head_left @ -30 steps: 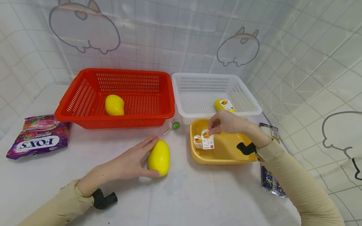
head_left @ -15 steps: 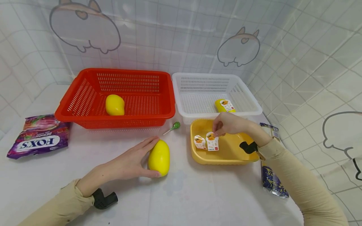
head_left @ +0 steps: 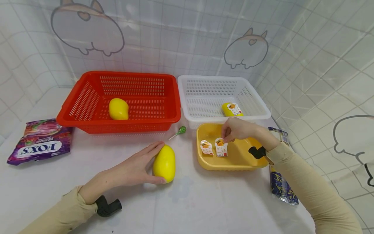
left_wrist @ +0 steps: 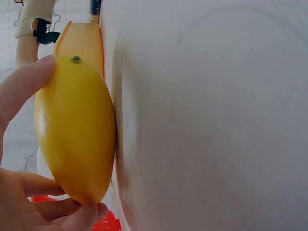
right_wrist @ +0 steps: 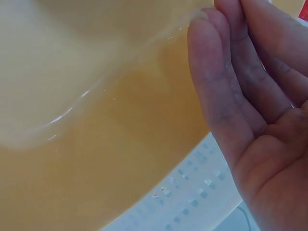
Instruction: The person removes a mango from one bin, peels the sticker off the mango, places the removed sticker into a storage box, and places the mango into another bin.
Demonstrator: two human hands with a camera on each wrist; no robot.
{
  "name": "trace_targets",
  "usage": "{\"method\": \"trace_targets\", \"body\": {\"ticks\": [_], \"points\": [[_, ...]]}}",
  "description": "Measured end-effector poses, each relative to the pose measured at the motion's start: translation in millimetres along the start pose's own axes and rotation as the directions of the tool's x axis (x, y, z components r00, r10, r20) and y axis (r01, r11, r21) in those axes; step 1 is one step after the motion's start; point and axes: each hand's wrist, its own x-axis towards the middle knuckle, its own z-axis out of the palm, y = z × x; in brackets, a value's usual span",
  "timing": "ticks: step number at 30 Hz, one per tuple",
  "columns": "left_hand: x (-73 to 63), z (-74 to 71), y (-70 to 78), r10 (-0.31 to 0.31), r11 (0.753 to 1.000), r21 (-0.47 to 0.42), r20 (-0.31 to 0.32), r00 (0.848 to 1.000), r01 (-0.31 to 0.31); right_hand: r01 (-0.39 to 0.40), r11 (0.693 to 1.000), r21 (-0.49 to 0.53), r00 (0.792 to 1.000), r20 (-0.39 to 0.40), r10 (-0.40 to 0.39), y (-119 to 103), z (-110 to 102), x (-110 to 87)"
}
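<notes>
My left hand [head_left: 134, 167] holds a yellow mango [head_left: 164, 163] on the white tabletop, thumb at its near end and fingers at its far end. In the left wrist view the mango [left_wrist: 77, 130] shows a small green stem spot. Over the yellow tub [head_left: 230, 167], my right hand [head_left: 238, 129] pinches the top corner of a white mango-print sticker [head_left: 221, 149]. Another such sticker [head_left: 206, 148] sits to its left in the tub. The right wrist view shows the fingers of my right hand [right_wrist: 245, 82] close together; the sticker is hidden there.
A red basket [head_left: 131, 123] with one mango [head_left: 118, 109] stands behind on the left. Beside it, a white basket [head_left: 201, 119] holds a stickered mango [head_left: 225, 110]. A green lollipop [head_left: 182, 129], a purple FOX'S bag [head_left: 43, 141] and a dark blue packet [head_left: 281, 187] lie around.
My right hand has moved slightly right with the pinched sticker, and a gap now shows between it and the other sticker. The left hand and its mango stay still.
</notes>
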Motion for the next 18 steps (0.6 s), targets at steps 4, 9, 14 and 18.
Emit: {"method": "trace_targets", "body": {"ticks": [4,9,14,18], "points": [[-0.1,-0.1,-0.2,0.000,1.000,0.001,-0.001,1.000,0.000,-0.007,1.000,-0.004,1.000,0.007,0.007,1.1,0.1,0.6],[0.4,0.0,0.1,-0.003,1.000,0.001,-0.001,1.000,0.003,-0.017,1.000,-0.015,1.000,0.021,0.017,0.7,0.7,1.6],[1.0,0.3,0.7,-0.014,1.000,-0.002,0.003,1.000,0.014,-0.019,0.999,-0.050,0.999,0.031,0.020,1.1,2.5,2.5],[1.0,0.3,0.7,-0.010,1.000,-0.002,0.002,1.000,0.010,-0.010,0.998,-0.070,0.999,0.038,0.013,1.3,3.9,2.8]]}}
